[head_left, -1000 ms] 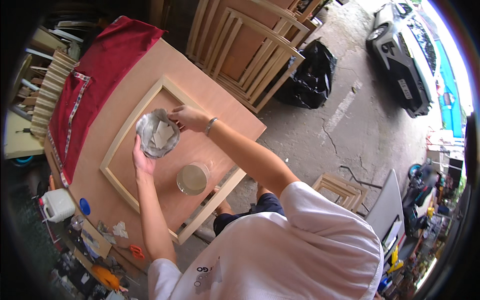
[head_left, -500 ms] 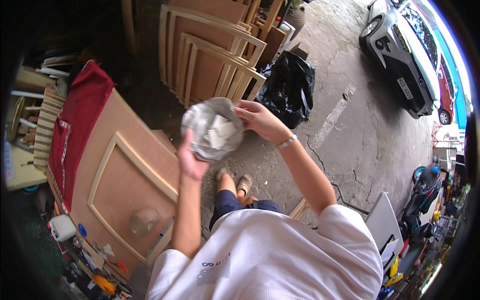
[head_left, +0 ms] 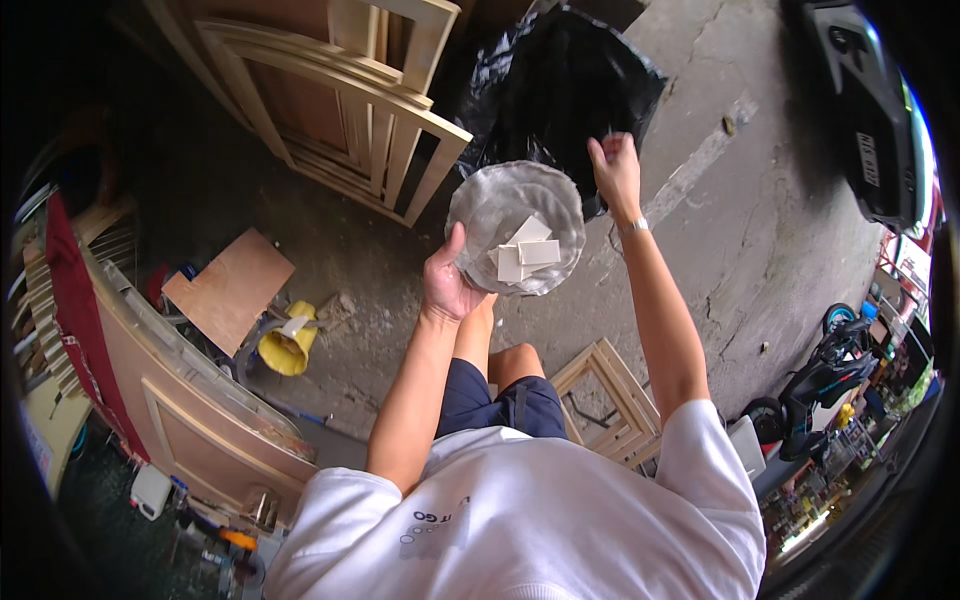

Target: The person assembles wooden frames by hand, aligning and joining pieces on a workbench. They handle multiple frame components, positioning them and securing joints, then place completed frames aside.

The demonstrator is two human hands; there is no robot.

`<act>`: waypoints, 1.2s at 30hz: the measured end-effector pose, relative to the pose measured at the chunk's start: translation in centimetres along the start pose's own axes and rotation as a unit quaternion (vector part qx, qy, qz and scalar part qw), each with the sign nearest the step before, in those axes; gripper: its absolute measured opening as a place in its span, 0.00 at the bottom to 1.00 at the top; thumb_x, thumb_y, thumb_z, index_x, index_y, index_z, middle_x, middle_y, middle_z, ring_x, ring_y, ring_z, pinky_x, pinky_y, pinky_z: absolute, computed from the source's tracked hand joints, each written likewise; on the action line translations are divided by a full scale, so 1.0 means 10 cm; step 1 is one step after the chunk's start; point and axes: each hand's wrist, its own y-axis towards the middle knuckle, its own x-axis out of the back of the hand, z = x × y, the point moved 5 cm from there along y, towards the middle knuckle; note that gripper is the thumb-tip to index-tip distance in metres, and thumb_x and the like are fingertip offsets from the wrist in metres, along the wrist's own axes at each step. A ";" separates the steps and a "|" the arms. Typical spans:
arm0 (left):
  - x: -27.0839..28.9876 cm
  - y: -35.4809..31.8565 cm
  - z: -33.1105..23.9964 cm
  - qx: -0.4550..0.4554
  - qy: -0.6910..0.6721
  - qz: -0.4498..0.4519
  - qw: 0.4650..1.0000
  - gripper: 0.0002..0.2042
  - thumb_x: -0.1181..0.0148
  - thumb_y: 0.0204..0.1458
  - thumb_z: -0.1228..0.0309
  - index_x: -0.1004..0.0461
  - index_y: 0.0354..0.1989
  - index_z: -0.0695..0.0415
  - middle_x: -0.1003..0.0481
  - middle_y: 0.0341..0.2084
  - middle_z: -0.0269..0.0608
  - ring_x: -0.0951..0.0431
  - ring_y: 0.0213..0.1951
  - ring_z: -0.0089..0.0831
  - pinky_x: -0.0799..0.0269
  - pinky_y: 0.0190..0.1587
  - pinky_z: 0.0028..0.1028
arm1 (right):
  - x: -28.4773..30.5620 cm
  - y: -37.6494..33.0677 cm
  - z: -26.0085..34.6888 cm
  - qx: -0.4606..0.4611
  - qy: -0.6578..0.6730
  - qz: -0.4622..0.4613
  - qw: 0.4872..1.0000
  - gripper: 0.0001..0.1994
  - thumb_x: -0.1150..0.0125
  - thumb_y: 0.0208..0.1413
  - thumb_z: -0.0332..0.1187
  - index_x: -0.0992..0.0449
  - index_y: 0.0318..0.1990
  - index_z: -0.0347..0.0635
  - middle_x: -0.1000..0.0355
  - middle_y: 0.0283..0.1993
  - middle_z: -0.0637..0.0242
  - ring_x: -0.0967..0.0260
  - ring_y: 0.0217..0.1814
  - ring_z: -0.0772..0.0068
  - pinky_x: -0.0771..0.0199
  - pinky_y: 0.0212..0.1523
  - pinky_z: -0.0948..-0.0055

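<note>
My left hand (head_left: pixel 453 278) grips the near-left rim of a round, shallow grey dish (head_left: pixel 500 200), thumb over the edge. Several small white rectangular pieces (head_left: pixel 540 253) lie loosely overlapping inside it. Just beyond the dish stands a large black plastic bag (head_left: pixel 550 90), its surface crumpled and shiny. At the bag's right edge is my right hand (head_left: pixel 616 170), fingers curled and thumb bent in, seemingly pinching the plastic; the fingertips are slightly blurred.
Wooden frames (head_left: pixel 350 100) lean together at the far left, close to the bag. More frames (head_left: pixel 612 400) lie by my right knee. A yellow container (head_left: pixel 286 350) and a plywood piece (head_left: pixel 230 288) are on the left. A motorcycle (head_left: pixel 830 375) and a car (head_left: pixel 870 120) stand right.
My right hand has let go of the dish and moved right to the bag's edge. The left hand has carried the dish rightward, and I have moved closer to the bag.
</note>
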 end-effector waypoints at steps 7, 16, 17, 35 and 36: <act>0.12 0.72 -0.17 0.003 0.079 -0.099 0.992 0.29 0.45 0.64 0.56 0.37 0.66 0.64 0.31 0.62 0.49 0.31 0.63 0.46 0.38 0.68 0.46 | -1.29 1.12 -0.53 -0.094 -0.180 -0.106 0.973 0.31 0.28 0.48 0.48 0.31 0.48 0.28 0.28 0.43 0.45 0.29 0.52 0.43 0.27 0.55 0.50; 0.38 1.78 -0.22 -0.044 0.123 -0.118 0.984 0.27 0.48 0.66 0.58 0.38 0.66 0.65 0.30 0.62 0.50 0.31 0.64 0.44 0.37 0.68 0.44 | -0.20 0.78 -1.18 -0.160 0.262 -0.171 0.936 0.07 0.56 0.66 0.22 0.29 0.42 0.33 0.31 0.36 0.71 0.38 0.36 0.81 0.35 0.37 0.78; 0.44 1.93 -0.22 -0.040 0.154 -0.116 0.980 0.26 0.49 0.66 0.59 0.38 0.66 0.65 0.30 0.61 0.50 0.31 0.64 0.43 0.36 0.67 0.42 | -0.06 0.70 -1.22 -0.171 0.309 -0.160 0.922 0.07 0.57 0.67 0.23 0.30 0.40 0.34 0.33 0.35 0.74 0.40 0.35 0.85 0.37 0.36 0.81; 0.75 2.76 0.30 -0.055 0.292 -0.215 0.930 0.22 0.50 0.67 0.63 0.37 0.65 0.60 0.30 0.61 0.44 0.29 0.60 0.40 0.33 0.63 0.40 | 0.45 0.31 -0.67 -0.103 0.339 -0.157 0.922 0.11 0.52 0.71 0.33 0.28 0.38 0.36 0.35 0.31 0.78 0.44 0.33 0.87 0.39 0.35 0.81; 0.78 2.67 0.26 -0.041 0.269 -0.205 0.940 0.23 0.53 0.69 0.62 0.40 0.68 0.59 0.33 0.63 0.46 0.32 0.63 0.41 0.37 0.67 0.43 | 0.44 0.30 -0.66 -0.100 0.351 -0.160 0.917 0.11 0.51 0.71 0.33 0.28 0.38 0.36 0.35 0.31 0.79 0.44 0.33 0.87 0.40 0.35 0.81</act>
